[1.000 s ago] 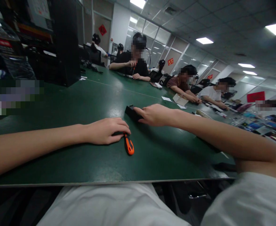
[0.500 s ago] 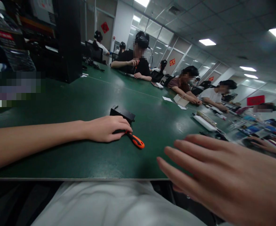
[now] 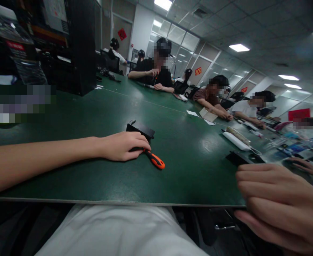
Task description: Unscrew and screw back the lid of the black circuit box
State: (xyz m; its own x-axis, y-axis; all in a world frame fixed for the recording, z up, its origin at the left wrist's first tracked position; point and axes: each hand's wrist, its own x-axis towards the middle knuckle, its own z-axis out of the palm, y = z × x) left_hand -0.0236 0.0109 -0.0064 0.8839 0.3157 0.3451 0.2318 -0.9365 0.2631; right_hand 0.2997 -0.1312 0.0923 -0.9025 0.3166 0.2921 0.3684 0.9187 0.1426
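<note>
My left hand lies on the green table with its fingers curled over the front part of a tool with an orange-and-black handle. The handle sticks out past my fingertips to the lower right; the tool's other end is hidden under the hand. Just behind my fingers sits a small black box-like part, touching or nearly touching them. My right hand hovers at the table's front right with its fingers curled in, back toward me. Nothing shows in it, though its palm is hidden. Beyond it lies another black part.
A white item with a cord lies at the right, near papers. A plastic bottle and a black cabinet stand at the left. Several people sit along the green table; another person's hand is at far right.
My right hand has moved to the right, and its stretched fingers have curled in, uncovering the black part behind it. My left hand has stayed on the tool.
</note>
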